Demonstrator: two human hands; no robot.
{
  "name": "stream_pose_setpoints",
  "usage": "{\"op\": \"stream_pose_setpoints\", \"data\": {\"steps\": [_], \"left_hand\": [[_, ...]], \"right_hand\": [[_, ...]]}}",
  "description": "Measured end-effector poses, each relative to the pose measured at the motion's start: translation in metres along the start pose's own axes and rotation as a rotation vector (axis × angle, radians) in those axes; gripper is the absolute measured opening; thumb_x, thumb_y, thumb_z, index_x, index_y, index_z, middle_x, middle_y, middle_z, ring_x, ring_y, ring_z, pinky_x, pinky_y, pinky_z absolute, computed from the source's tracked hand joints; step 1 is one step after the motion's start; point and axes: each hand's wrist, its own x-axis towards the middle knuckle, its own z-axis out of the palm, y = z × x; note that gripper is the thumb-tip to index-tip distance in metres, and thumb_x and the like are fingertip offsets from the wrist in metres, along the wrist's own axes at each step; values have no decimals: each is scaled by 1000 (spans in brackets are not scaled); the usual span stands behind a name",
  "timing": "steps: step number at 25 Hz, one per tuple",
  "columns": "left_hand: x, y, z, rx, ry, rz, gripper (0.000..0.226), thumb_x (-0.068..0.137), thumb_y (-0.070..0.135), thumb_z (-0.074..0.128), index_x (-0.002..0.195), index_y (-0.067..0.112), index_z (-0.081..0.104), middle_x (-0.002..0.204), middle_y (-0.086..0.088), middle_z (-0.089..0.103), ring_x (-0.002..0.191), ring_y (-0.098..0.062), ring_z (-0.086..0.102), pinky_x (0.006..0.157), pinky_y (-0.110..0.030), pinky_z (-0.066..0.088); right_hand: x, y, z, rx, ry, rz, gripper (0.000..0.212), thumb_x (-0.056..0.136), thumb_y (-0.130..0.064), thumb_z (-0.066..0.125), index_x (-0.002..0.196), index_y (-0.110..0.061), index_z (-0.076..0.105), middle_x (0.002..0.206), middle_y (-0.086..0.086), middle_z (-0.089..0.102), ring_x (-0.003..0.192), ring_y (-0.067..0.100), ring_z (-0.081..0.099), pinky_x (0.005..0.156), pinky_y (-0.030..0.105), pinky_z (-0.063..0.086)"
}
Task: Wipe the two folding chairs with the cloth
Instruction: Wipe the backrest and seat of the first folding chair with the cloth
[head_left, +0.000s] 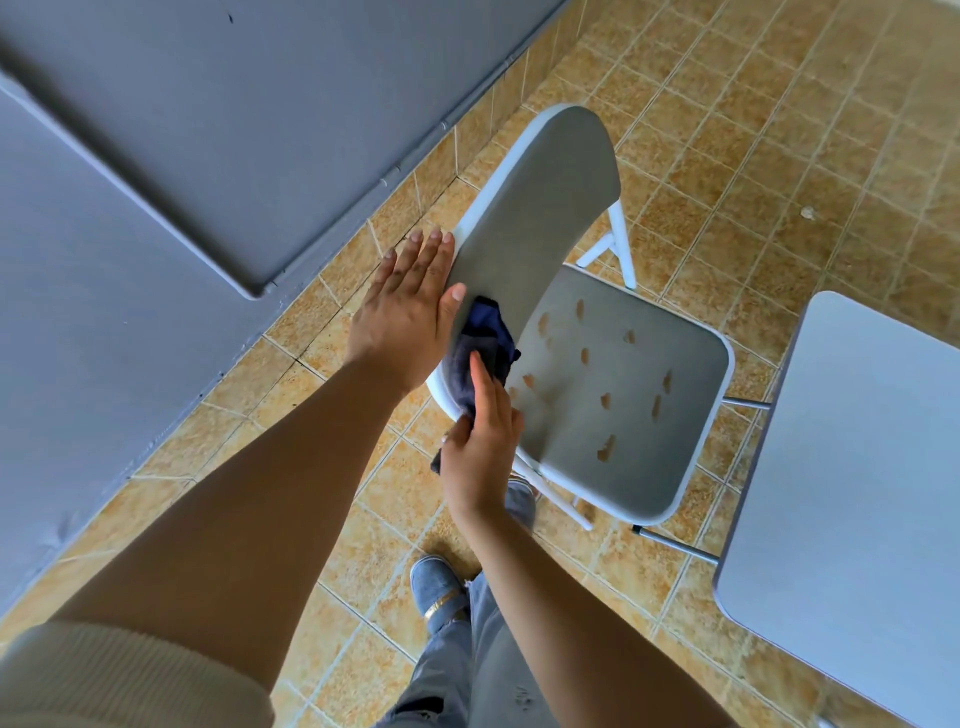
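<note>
A white folding chair (618, 395) stands unfolded on the tiled floor, its seat pierced with several small holes and its backrest (535, 208) rising toward me. My left hand (408, 312) lies flat against the backrest's outer edge, fingers spread, thumb wrapped to the front. My right hand (480, 452) presses a dark blue cloth (480, 348) against the lower front of the backrest, where it meets the seat. Part of the cloth hangs below my right palm. Only one chair is clearly in view.
A grey table (852, 493) stands right of the chair, its metal legs (675, 543) near the seat's corner. Grey wall panels (182, 156) fill the left. My jeans-clad legs and shoe (434, 587) stand just behind the chair on the tan tiles.
</note>
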Motion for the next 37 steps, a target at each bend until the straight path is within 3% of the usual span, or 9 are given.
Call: {"op": "stream_pose_setpoints", "data": {"steps": [5,9,15,18,21,26,28,31,37], "left_hand": [[1,1,6,3,32,0,64,98,45,4,153,12,13,160,-4,15,148,-17,6,121,-32,0],[13,4,6,-24,34,-28,64,97,44,4,153,14,13,160,-3,13,148,-18,5,121,-32,0],[50,16,2,-51,13,-35,56,102,39,13,152,14,13,160,-3,14,148,-17,4,120,-32,-3],[68,20,0,-37,15,-9,61,100,43,7,152,13,16,159,-4,18,148,-18,6,121,-33,-1],[84,25,0,-25,2,-9,64,98,45,4,152,13,16,159,-4,18,148,-18,7,121,-34,1],[121,40,-1,-63,-51,-50,55,103,38,13,153,14,13,160,-2,14,148,-17,3,121,-32,-1],[129,42,0,-89,-54,-65,54,103,36,14,153,14,13,160,-2,14,148,-16,4,121,-32,1],[129,42,5,-68,-25,-55,57,102,40,11,153,14,14,160,-2,16,148,-17,6,121,-33,3],[132,42,6,-21,-38,-76,57,102,41,9,153,15,11,160,-1,14,148,-16,4,119,-28,-4]], "right_hand": [[82,5,-4,66,18,231,63,83,8,45,139,-19,47,142,9,50,119,34,50,101,35,36],[147,-34,-9,136,95,92,68,78,10,44,139,-19,48,142,8,50,122,33,50,104,40,39],[93,7,-7,65,6,-38,66,79,12,49,138,-18,49,138,4,54,110,31,53,90,9,26],[134,23,-11,67,17,181,62,82,10,48,137,-16,50,137,10,55,112,36,53,96,28,35],[199,2,-16,64,75,161,62,81,7,46,138,-15,49,138,13,54,122,34,52,101,41,39],[196,-27,-16,153,79,-129,65,75,8,47,136,-15,51,136,6,56,120,26,53,96,28,38],[167,-6,-14,140,40,-89,66,75,9,49,135,-18,52,136,3,57,111,22,54,94,24,38],[177,30,-16,124,63,51,64,74,10,48,132,-15,55,129,9,61,104,27,56,92,42,45],[295,4,-26,102,70,150,70,77,5,41,139,-25,47,141,6,52,124,31,50,103,43,41]]}}
